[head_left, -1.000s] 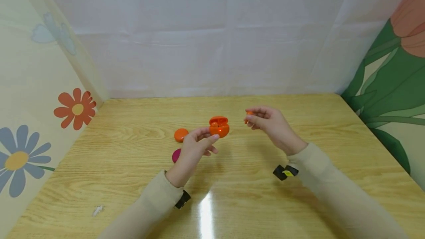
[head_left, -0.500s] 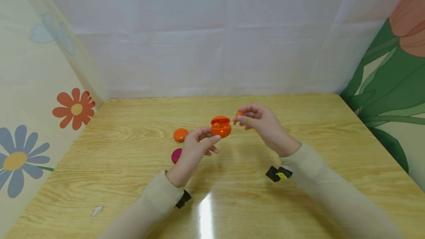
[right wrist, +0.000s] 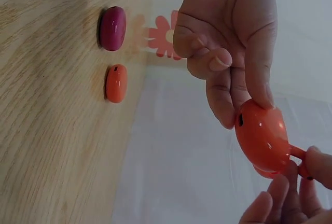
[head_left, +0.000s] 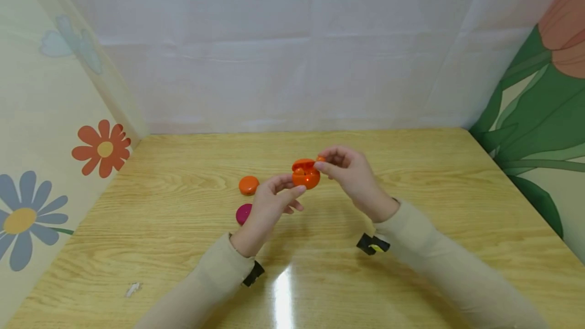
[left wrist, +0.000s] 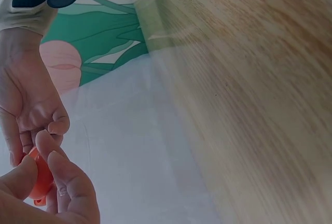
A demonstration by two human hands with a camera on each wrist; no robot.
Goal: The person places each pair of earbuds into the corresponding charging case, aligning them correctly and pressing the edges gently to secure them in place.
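Above the table, my left hand [head_left: 269,202] pinches an orange earbud case [head_left: 306,178] between thumb and fingers, its lid raised. One orange earbud [head_left: 299,172] sits in the left side of the case. My right hand [head_left: 349,171] pinches a second orange earbud [head_left: 321,159] right at the case's right side. In the right wrist view, this earbud's stem [right wrist: 297,152] points at the rim of the case [right wrist: 262,133]. The left wrist view shows part of the case [left wrist: 41,175] between the left thumb and fingers, with the right hand [left wrist: 33,94] behind it.
Left of the hands, a closed orange case [head_left: 249,185] lies on the wooden table [head_left: 183,227]. A magenta case [head_left: 243,213] lies nearer, partly hidden by the left hand. A small whitish mark [head_left: 133,289] shows at the table's front left. White sheeting [head_left: 292,65] hangs behind.
My right hand has moved left with the earbud, from well apart to right beside the open case. My left hand and the case have shifted slightly right.
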